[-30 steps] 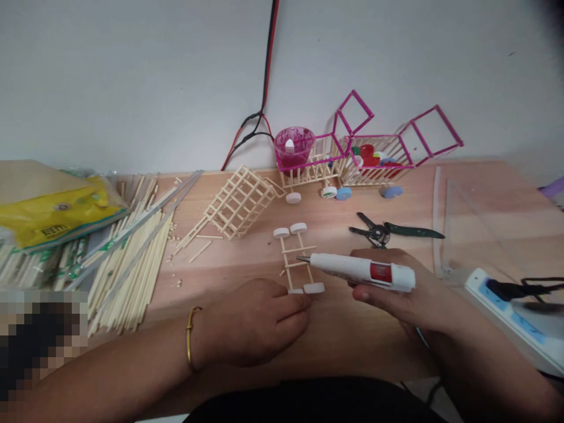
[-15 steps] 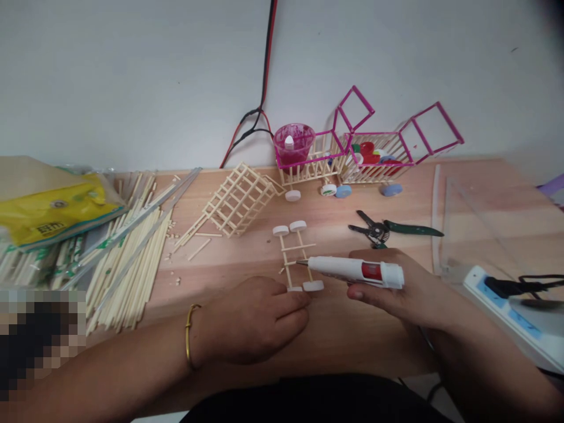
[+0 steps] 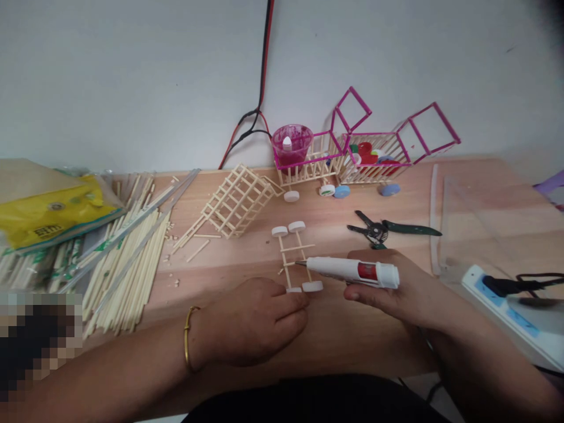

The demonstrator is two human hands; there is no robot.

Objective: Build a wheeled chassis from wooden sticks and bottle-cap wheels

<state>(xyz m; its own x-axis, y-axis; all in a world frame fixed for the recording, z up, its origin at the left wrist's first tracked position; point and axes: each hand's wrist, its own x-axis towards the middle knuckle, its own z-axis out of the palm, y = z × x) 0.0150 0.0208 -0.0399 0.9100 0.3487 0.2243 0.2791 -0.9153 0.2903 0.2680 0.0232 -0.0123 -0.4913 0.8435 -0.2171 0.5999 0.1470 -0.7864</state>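
Observation:
A small frame of thin wooden sticks [image 3: 296,248] lies on the table, with white bottle-cap wheels at its corners. My right hand [image 3: 382,288] is closed round a white hot glue gun [image 3: 337,270] with a red window in its side. Its metal nozzle points left and meets the frame around a short cross stick. At the frame's near end, my left hand [image 3: 259,317] is closed with curled fingers against the near left wheel, partly covering it. What the fingertips pinch is mostly hidden.
Behind stand a lattice stick basket [image 3: 240,200] and two pink-rimmed stick carts [image 3: 374,176], one holding a pink cup [image 3: 292,147]. Green-handled pliers [image 3: 392,228] lie right of the frame, near a power strip [image 3: 506,305]. Loose sticks [image 3: 127,270] and a yellow bag [image 3: 57,205] are left.
The whole view has shifted very slightly. Both hands, the glue gun and the wheeled frame keep practically the same places relative to each other.

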